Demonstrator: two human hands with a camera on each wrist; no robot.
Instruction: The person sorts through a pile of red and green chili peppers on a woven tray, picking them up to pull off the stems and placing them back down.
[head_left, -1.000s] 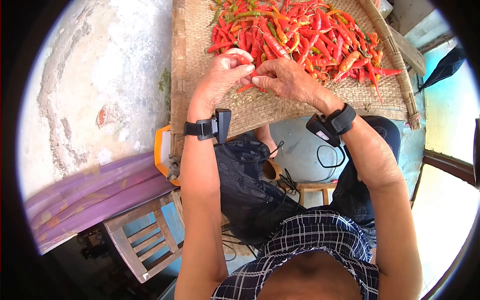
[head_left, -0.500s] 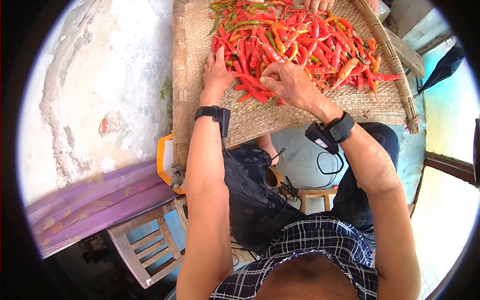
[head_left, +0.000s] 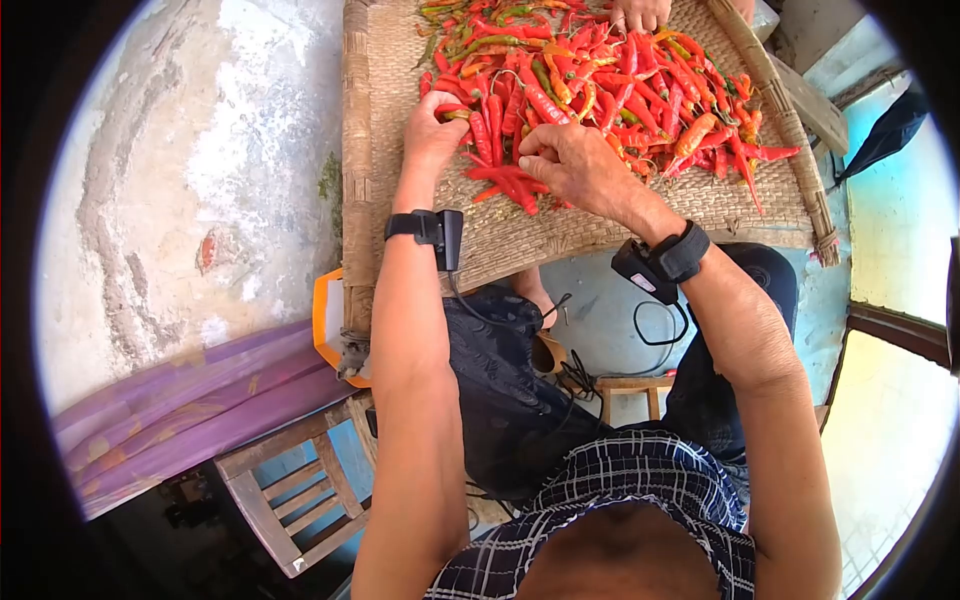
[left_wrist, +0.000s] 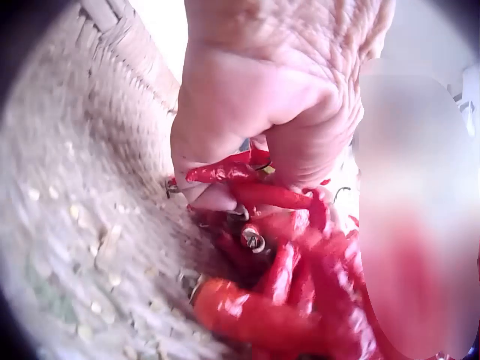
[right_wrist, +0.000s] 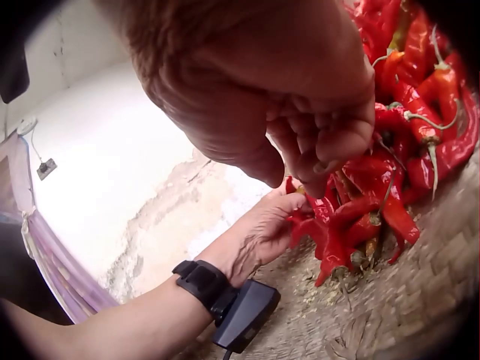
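Note:
A woven tray (head_left: 600, 225) carries a heap of red chilies (head_left: 620, 80), some of them orange or green. At the heap's near left edge my left hand (head_left: 432, 125) curls its fingers round a few red chilies (left_wrist: 225, 171); the left wrist view shows them held against the palm (left_wrist: 255, 112). Just to its right, my right hand (head_left: 565, 165) is bent over the near chilies. Its curled fingertips (right_wrist: 322, 154) pinch at a red chili (right_wrist: 352, 169) in the heap. The two hands are a short gap apart, and the left hand (right_wrist: 259, 229) also shows in the right wrist view.
Another person's hand (head_left: 638, 12) reaches in at the tray's far edge. The tray's thick rim (head_left: 790, 130) runs along the right. Patchy concrete floor (head_left: 200, 150) lies to the left. A wooden stool (head_left: 285, 480), purple cloth (head_left: 170, 390) and an orange container (head_left: 325, 310) sit near my knees.
A second ago both hands met over one chili near the tray's front. The left hand then moved away to the heap's edge, lay flat on it, and now curls round chilies.

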